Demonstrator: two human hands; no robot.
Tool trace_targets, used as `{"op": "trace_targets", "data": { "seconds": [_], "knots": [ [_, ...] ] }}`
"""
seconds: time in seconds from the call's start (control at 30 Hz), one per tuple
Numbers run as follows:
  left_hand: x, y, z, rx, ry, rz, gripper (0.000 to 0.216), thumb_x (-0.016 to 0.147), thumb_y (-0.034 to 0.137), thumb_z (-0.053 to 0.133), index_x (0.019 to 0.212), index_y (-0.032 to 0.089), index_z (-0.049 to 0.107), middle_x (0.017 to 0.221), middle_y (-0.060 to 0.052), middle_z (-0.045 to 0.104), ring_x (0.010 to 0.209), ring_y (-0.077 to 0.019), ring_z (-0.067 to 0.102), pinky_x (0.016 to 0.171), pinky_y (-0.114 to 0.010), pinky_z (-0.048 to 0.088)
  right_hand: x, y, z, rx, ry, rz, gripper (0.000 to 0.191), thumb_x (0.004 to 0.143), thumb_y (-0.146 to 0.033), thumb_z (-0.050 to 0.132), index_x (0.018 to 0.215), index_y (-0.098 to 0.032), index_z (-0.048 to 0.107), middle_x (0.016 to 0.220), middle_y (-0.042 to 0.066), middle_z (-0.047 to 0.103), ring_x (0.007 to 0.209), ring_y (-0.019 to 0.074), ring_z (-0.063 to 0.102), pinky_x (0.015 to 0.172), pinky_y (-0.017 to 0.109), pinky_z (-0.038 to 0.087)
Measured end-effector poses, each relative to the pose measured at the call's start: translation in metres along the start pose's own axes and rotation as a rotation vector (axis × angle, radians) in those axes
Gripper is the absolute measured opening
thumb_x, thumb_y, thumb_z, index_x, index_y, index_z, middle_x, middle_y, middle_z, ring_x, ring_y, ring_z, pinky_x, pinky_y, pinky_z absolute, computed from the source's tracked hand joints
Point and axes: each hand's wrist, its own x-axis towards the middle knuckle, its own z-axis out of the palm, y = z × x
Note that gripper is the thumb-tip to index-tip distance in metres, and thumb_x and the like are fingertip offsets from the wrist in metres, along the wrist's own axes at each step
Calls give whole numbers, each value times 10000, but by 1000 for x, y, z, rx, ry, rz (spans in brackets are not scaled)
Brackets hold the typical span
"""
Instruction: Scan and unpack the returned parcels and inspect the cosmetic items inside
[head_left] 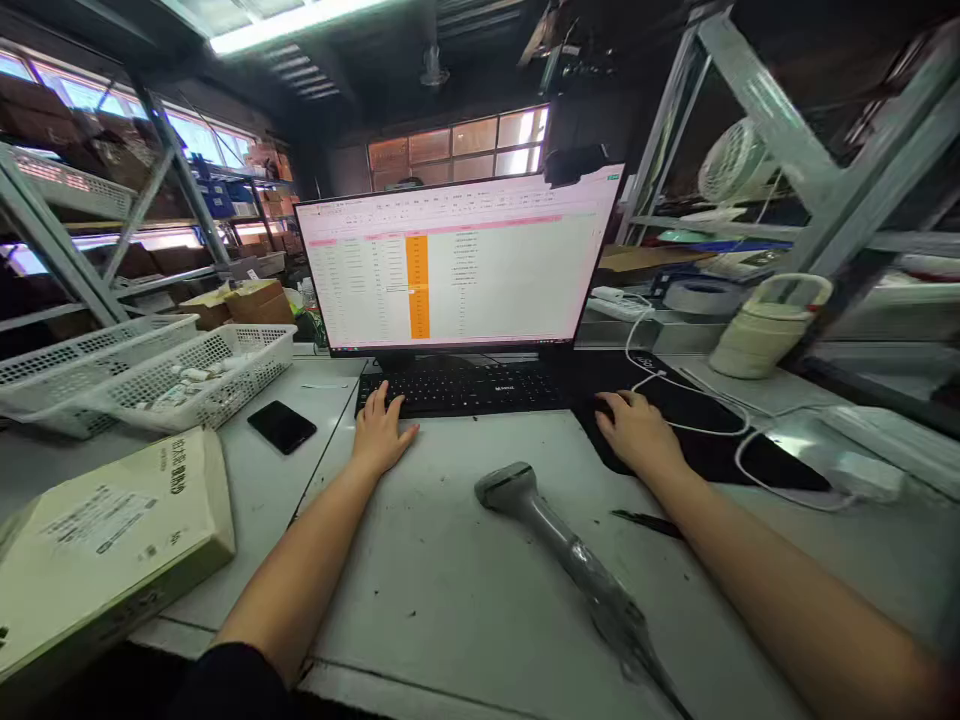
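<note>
A: Where are the person's hands?

B: The left hand (381, 432) is at the left end of the black keyboard (472, 392), fingers spread and fingertips over the keys. It's released, not gripping anything.

A: And the right hand (639, 432)?

B: On the black mouse pad (709, 462), to the right of the keyboard. It's palm down with the fingers bent, but I can't tell whether it grasps something; whatever lies beneath is hidden.

A: Where exactly is the keyboard?

B: Flat on the pale tabletop (450, 610), toward the far side, just in front of the monitor (495, 280). The screen is lit and shows a spreadsheet with one orange column. The writing is too small to read.

A: What lies between the forearms?

B: A grey handheld scanner (551, 530), its head pointing far and left, its handle and cord running toward the near right. A slim dark object (643, 521) lies partly hidden by the right forearm.

A: And on the left?

B: A phone (282, 427) with a dark screen, lying flat. Nearer is a printed carton (135, 530), and beyond that a white perforated basket (251, 365) with small items in it.

A: The right side?

B: A white cable (739, 478) loops over the mouse pad. Farther back, a cream container (761, 335) with a raised handle stands on the tabletop, leaning slightly right as seen through this wide view.
</note>
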Motion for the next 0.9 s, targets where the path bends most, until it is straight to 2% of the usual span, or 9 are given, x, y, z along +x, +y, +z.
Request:
{"op": "trace_targets", "data": {
  "seconds": [0.57,0.9],
  "knots": [
    [-1,2,0,-1,19,5,590,938,484,590,1445,187,534,1658,-148,277,1502,-359,299,1188,-518,347,3,1,7,-15,29,12,437,990,-337,434,1339,-169,637,1374,194,566,1104,344,627,939,479,525],
    [-1,3,-2,-3,24,-1,590,932,480,603,1444,194,534,1662,-143,274,1507,-356,294,1188,-520,340,3,1,7,-23,40,16,464,964,-333,445,1360,-164,617,1334,191,588,1073,349,605,920,473,509]
  ]
}}
